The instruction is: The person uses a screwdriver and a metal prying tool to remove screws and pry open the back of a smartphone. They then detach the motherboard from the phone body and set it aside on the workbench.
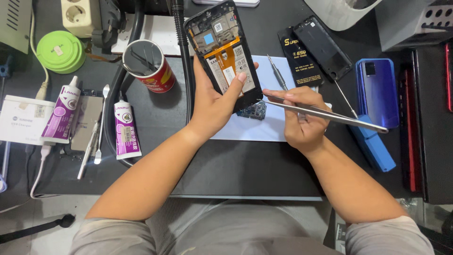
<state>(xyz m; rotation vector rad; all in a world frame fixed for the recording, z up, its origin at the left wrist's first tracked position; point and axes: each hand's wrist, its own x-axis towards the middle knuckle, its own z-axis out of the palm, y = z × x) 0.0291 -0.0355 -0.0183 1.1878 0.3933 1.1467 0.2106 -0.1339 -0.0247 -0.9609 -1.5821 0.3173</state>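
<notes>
We see a dark worktop (236,170) under even light, with pale grey floor (28,217) at near left.

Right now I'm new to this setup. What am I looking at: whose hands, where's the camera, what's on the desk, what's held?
There is one picture, taken by a camera on a person's head, looking down at their own two bare hands over a dark work mat.

The left hand holds an opened phone tilted up, back cover off, so its battery and inner parts show. The right hand holds metal tweezers, tips pointing towards the phone's lower edge.

Under the hands lies a pale sheet with a small circuit board and a screwdriver on it. To the left are two glue tubes, a red cup of tools and a green round case. To the right are a black phone back cover, a blue phone and a blue plastic tool.
</notes>
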